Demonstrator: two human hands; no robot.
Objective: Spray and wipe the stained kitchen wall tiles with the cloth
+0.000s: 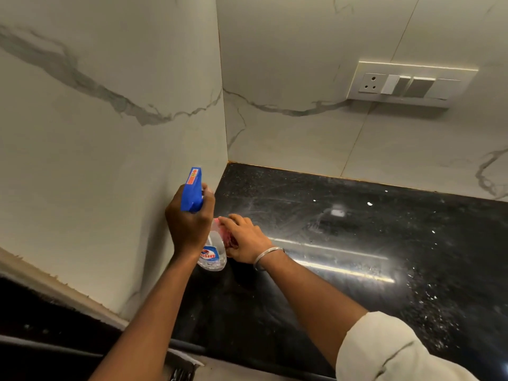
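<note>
Fingers of the left hand are curled round the neck of a spray bottle, held near centre frame with its blue trigger head turned toward the veined wall tiles at nine o'clock. A red cloth is gripped under the bent fingers of the right hand, just beside the bottle, over the black counter. A switch plate is mounted at two o'clock.

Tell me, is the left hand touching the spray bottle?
Touching. The head view shows the left hand wrapped round the neck of the spray bottle, just under its blue trigger head.
</note>
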